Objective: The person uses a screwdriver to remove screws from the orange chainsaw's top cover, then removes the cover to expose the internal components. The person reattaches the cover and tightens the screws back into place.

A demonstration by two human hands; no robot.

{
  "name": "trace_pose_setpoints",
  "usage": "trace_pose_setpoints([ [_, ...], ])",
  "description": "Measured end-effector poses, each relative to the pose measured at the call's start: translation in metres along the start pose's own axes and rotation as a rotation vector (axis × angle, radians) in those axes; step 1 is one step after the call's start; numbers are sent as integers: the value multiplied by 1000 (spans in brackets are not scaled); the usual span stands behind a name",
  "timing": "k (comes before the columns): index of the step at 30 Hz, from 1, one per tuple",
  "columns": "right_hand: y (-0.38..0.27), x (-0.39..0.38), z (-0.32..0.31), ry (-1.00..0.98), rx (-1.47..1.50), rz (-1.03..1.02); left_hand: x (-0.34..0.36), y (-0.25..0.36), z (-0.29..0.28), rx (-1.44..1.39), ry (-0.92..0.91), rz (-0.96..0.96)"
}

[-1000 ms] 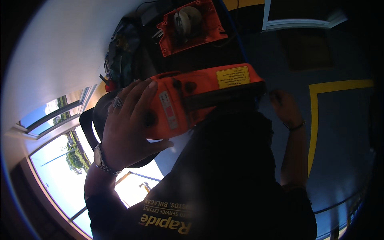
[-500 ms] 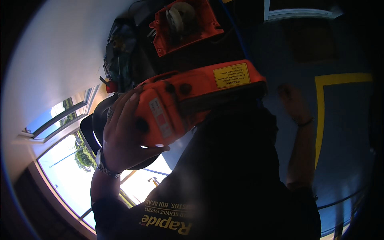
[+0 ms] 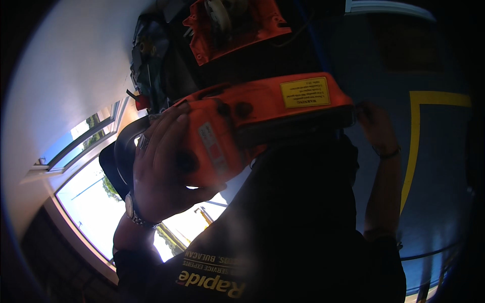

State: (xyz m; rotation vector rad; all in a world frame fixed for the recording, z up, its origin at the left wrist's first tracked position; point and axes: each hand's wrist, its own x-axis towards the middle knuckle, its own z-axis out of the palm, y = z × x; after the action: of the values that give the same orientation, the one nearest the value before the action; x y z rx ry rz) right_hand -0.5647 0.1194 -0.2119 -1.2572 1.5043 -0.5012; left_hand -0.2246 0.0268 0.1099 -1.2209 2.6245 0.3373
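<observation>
Left hand [image 3: 161,166] is spread wide over the rear end of the orange chainsaw body [image 3: 252,121], fingers splayed across the casing and thumb wrapped underneath, so it has a firm hold of that end. That orange body runs across the middle of the view, held up against the person's dark shirt [image 3: 288,227]. Behind it, the blue floor [image 3: 439,166] carries a yellow painted line [image 3: 411,151] that bends at a right angle. Off to the left, bright windows [image 3: 96,202] show sky and greenery below a white wall [image 3: 65,65]. Up top sits a second orange housing part [image 3: 237,25] next to dark engine pieces [image 3: 151,65]. Right hand [image 3: 376,126] is at the far end of the saw body, touching its dark lower edge; how far its fingers are curled I cannot tell in the shadow. On the saw's upper face there's a yellow rectangular label [image 3: 304,92], and nearer the left hand a small pale sticker with a red patch [image 3: 212,144]. Wristwatch [image 3: 132,211] on the left wrist, a band [image 3: 386,151] on the right.
</observation>
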Motion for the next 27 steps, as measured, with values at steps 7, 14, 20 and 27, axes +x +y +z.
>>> trace_pose_setpoints([
  [7, -16, -21, -16, 118, 42, 53, -3, 6, -3, 23, 27, -89],
  [14, -160, -39, -50, 235, -100, -554, -9, -11, -11, 83, -28, -102],
  [20, -299, -43, -1, 72, -398, -1025, -14, -41, -19, -100, -49, -87],
  [27, -358, -13, 40, -82, -734, -1171, -27, -48, -16, -298, -18, -67],
])
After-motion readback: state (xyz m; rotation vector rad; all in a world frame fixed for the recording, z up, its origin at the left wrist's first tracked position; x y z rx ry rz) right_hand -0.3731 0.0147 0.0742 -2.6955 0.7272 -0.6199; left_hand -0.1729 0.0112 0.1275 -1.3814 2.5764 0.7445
